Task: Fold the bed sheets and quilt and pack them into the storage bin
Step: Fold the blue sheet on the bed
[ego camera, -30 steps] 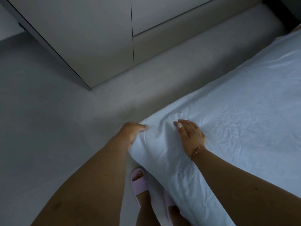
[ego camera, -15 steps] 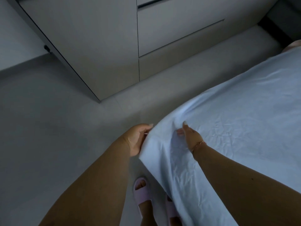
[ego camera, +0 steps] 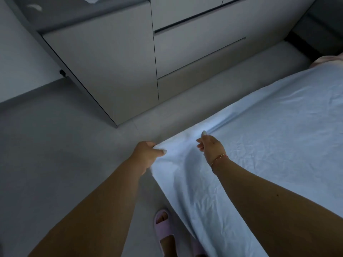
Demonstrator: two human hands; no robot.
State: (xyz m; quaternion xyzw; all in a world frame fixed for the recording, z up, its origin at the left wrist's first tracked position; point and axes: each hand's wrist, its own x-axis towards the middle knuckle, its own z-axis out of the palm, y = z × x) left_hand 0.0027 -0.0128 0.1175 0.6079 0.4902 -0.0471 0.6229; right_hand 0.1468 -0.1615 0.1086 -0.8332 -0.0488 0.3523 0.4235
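Observation:
A pale blue bed sheet (ego camera: 269,138) covers the bed, which fills the right half of the head view. Its near corner is lifted off the mattress and hangs toward the floor. My left hand (ego camera: 146,154) grips that corner at the sheet's edge, fingers curled round the cloth. My right hand (ego camera: 211,145), with a thin bracelet on the wrist, pinches a fold of the sheet a little to the right, and creases run from the pinch across the bed. No quilt or storage bin is in view.
A grey cabinet (ego camera: 118,67) with drawers stands on the far side of a strip of grey floor (ego camera: 55,154). My feet in pink slippers (ego camera: 164,225) stand by the bed's corner. Something pink (ego camera: 330,61) lies at the bed's far end.
Both hands went from resting on the bed's corner to gripping the sheet and have lifted it off the mattress. The view has tilted upward, showing more of the cabinet.

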